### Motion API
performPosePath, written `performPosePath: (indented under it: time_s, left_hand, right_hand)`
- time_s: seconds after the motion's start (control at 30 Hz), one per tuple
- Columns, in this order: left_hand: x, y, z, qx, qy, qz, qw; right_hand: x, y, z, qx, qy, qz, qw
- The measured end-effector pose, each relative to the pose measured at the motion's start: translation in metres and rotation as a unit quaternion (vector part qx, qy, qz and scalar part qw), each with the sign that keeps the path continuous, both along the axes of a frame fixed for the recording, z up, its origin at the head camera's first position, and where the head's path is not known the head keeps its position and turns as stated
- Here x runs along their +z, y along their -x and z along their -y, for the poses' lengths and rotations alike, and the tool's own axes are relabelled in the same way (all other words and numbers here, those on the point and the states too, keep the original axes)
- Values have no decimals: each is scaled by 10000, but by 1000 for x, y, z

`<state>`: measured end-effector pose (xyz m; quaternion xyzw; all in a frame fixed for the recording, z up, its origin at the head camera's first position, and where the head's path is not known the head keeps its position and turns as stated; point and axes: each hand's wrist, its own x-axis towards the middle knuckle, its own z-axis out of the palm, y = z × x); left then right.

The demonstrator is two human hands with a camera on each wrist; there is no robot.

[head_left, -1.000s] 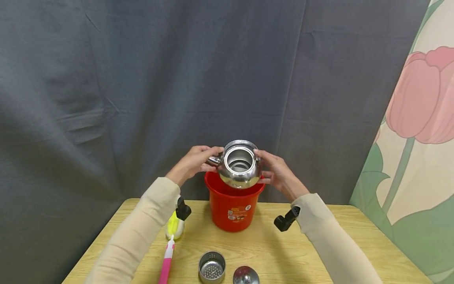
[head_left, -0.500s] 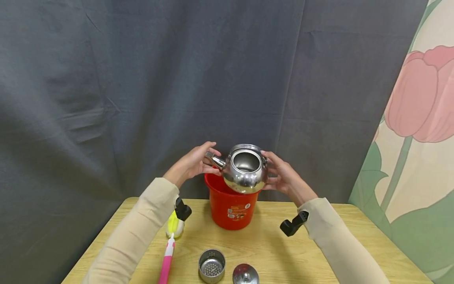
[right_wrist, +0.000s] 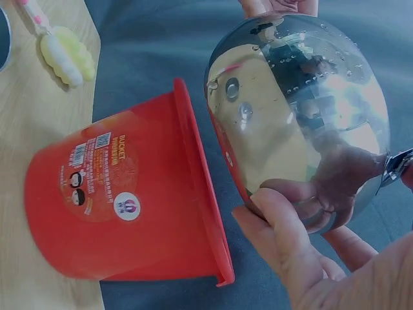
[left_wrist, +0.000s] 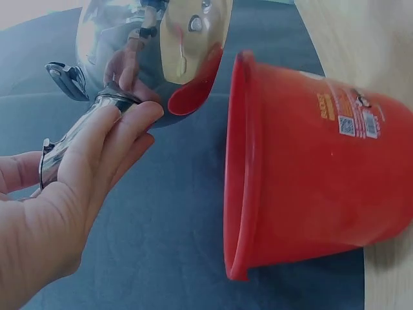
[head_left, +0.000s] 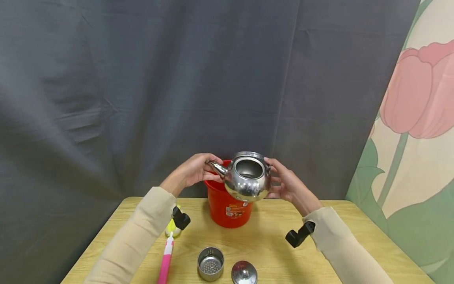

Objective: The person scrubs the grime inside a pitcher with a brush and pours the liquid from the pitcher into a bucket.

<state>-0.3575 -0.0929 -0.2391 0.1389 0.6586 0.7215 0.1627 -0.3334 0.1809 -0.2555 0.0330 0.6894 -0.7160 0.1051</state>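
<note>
A shiny stainless steel teapot (head_left: 247, 181) is held up in front of and over the red bucket (head_left: 229, 211), its lidless mouth tilted toward the head camera. My left hand (head_left: 193, 169) grips its spout (left_wrist: 80, 132), fingers along one side and thumb on the other. On the opposite side, my right hand (head_left: 289, 183) holds the round body, thumb near the upper rim and fingertips against the belly. Water drops dot the steel in the right wrist view. The bucket's rim (left_wrist: 242, 168) lies just below the teapot.
On the wooden table (head_left: 276, 252) stand a perforated steel strainer (head_left: 211, 263) and a round metal lid (head_left: 244, 273) near the front. A pink-handled brush (head_left: 165, 262) with a yellow and white head lies to the left. A dark curtain (head_left: 177, 79) hangs behind.
The teapot has moved right and lower, and its spout now shows more to the left. My left fingers have closed in on the spout; my right hand has moved along with the body.
</note>
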Motion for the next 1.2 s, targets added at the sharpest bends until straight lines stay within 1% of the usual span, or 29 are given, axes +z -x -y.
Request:
performPosePath:
  time_s: [0.27, 0.5, 0.7, 0.97, 1.2]
  left_hand:
    - [-9, -10, -2, -201, -104, -44, 9997]
    - [-17, -17, -5, -356, -235, 47, 9991]
    - [-27, -20, -6, -397, -227, 152, 9988]
    - [-43, -28, -11, -540, -256, 160, 9981]
    - [-47, -36, -20, -753, -244, 151, 9967]
  right_hand:
    - [-5, -15, -6, 35, -45, -48, 10000]
    - [-12, -26, -10, 13, -24, 56, 10000]
    - [-20, -34, -12, -41, -34, -25, 10000]
    - [-34, -45, -20, -128, -31, 79, 9999]
    - [-41, -57, -31, -97, 32, 147, 9998]
